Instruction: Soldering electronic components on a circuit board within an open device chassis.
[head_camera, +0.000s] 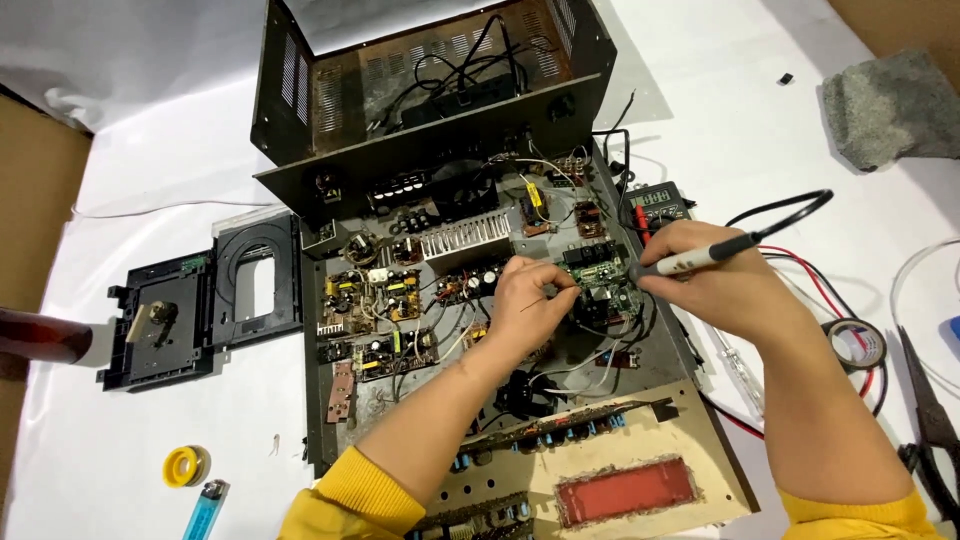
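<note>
An opened electronic chassis (330, 400) full of circuit boards lies in front of me. My left hand (528, 305) rests over the boards, fingers pinched on a thin strand of solder wire (548, 296) aimed at a green circuit board (600, 275). My right hand (715, 280) grips a soldering iron (700, 258) like a pen, its tip touching the same green board. The iron's black cable (800, 200) loops away to the right.
The chassis lid (300, 90) stands behind. A black disc drive tray (200, 310) lies left. A multimeter (658, 205) sits behind my right hand. Tape roll (858, 340), scissors (935, 420), grey sponge (890, 105), yellow tape (186, 465) and blue lighter (205, 510) lie around.
</note>
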